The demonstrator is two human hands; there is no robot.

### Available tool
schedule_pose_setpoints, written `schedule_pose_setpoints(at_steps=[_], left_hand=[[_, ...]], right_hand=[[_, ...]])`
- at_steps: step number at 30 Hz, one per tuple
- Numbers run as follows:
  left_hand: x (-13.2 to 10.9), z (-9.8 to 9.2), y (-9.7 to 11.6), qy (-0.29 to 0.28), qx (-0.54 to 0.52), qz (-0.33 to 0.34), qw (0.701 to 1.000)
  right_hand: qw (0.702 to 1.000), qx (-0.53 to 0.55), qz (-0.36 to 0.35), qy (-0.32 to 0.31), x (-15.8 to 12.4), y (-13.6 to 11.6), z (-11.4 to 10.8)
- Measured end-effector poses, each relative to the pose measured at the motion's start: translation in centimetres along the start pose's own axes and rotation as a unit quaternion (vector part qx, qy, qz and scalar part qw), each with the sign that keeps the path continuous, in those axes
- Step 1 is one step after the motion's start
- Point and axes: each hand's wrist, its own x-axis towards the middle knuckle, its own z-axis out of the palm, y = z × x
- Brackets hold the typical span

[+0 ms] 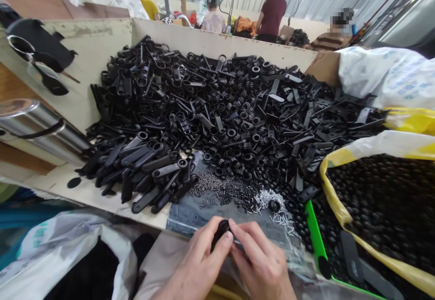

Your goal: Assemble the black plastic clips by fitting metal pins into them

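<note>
My left hand [200, 259] and my right hand [261, 263] meet low in the view, both pinching a small black plastic part [220, 234]. Its shape is mostly hidden by my fingers. A thin metal piece may show beside it, but I cannot tell. Just beyond my hands lie scattered steel pins [275, 207] and tiny black pieces [220, 191] on a grey denim-like cloth [200, 214]. Behind them rises a large heap of black plastic parts [204, 109], with long black lever-shaped handles [146, 168] at its near left.
A pale board wall [217, 41] surrounds the heap. On the right, a yellow-edged sack [340, 191] holds black round parts, beside a green tray rim [316, 236]. White sacks [384, 75] and metal cylinders [27, 123] flank the bench. Several people [272, 12] work beyond.
</note>
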Motion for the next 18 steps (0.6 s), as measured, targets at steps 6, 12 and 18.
schedule_pose_setpoints(at_steps=[6,12,18], left_hand=[[0.4,-0.2,0.7,-0.073,0.107,0.009,0.991],[0.3,-0.7,0.3,-0.141,0.127,0.078,0.979],[0.0,-0.6,-0.4,-0.170,0.204,0.134,0.955]], right_hand=[[1.000,-0.017,0.004,0.007,-1.7,0.1,0.6],[0.994,0.071,-0.002,-0.079,-0.5,0.2,-2.4],[0.998,0.050,-0.017,-0.016,-0.8,0.3,-2.6]])
